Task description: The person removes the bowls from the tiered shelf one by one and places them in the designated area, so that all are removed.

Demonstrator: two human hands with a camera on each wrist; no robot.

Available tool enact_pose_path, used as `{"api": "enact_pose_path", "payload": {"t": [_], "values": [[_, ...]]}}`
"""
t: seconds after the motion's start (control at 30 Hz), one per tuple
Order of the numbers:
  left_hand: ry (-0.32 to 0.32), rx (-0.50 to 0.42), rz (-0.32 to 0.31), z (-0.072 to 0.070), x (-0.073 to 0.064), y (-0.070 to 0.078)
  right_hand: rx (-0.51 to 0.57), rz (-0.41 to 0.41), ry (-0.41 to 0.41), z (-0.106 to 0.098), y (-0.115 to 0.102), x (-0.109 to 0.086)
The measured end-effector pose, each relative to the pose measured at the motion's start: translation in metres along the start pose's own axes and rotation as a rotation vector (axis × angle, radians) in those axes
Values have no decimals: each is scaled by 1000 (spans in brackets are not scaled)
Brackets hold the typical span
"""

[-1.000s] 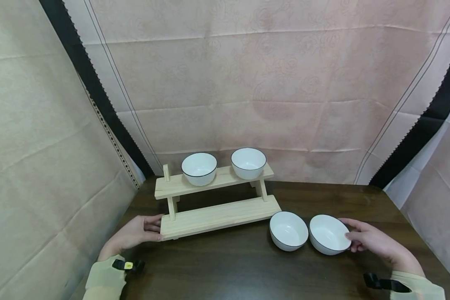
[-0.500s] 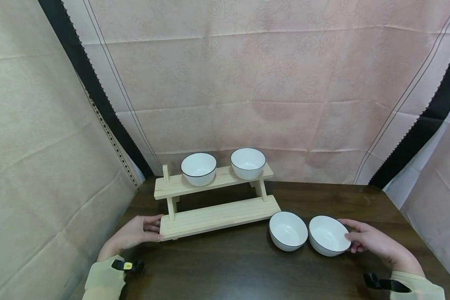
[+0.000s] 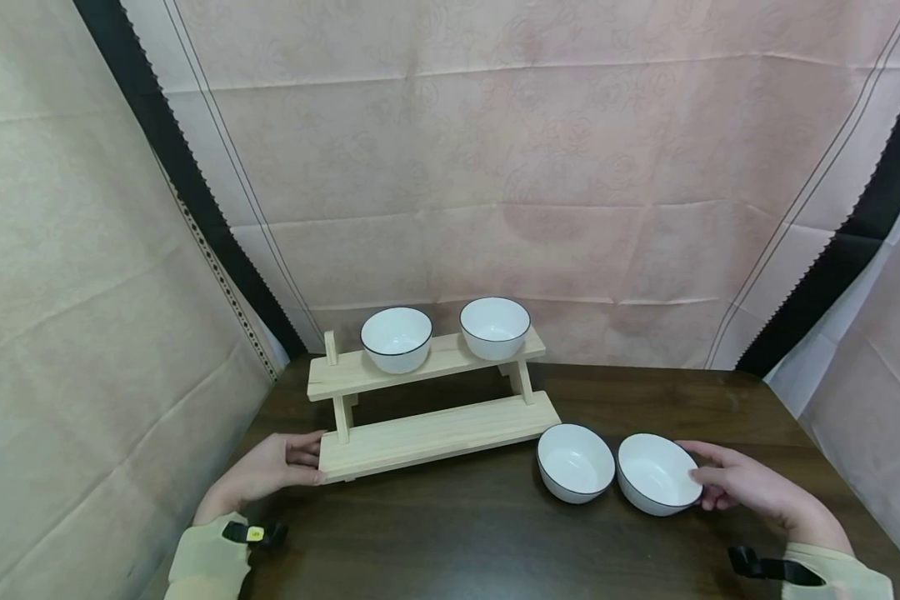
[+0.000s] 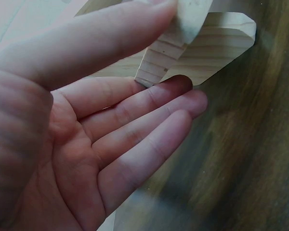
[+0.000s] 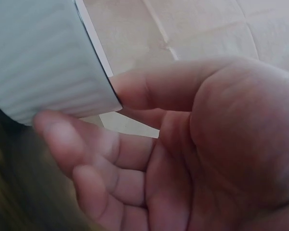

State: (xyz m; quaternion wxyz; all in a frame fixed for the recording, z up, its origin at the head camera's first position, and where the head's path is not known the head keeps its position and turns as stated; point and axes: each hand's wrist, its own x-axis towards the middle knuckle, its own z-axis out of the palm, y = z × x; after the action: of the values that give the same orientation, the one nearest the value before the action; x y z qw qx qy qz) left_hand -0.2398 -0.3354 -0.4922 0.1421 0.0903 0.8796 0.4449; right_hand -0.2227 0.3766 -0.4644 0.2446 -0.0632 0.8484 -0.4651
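Note:
A two-tier wooden shelf rack [image 3: 435, 433] stands on the brown table. My left hand [image 3: 270, 471] holds the left end of its lower board, thumb at the front corner and index finger at the back. In the left wrist view the other fingers [image 4: 144, 149] extend below the board end [image 4: 156, 62]. My right hand [image 3: 746, 483] grips a white dark-rimmed bowl [image 3: 658, 471], thumb at the rim and fingers against its ribbed side [image 5: 48, 62]. A matching bowl [image 3: 576, 461] sits just left of it, near the rack's right front corner.
Two more white bowls, a left one [image 3: 396, 337] and a right one [image 3: 495, 327], stand on the rack's upper board [image 3: 450, 354]. A pale cloth backdrop [image 3: 510, 183] rises behind the table [image 3: 450, 542], with another cloth panel [image 3: 105, 350] along the left.
The bowl in my right hand has shifted very slightly toward the near side of the table. The left hand, the rack and the other bowls hold their places.

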Motion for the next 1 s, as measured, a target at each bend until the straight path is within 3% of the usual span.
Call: {"api": "enact_pose_path", "payload": {"t": [1.0], "values": [[6, 35, 5, -2, -2, 3, -86, 83, -4, -1, 3, -1]]}}
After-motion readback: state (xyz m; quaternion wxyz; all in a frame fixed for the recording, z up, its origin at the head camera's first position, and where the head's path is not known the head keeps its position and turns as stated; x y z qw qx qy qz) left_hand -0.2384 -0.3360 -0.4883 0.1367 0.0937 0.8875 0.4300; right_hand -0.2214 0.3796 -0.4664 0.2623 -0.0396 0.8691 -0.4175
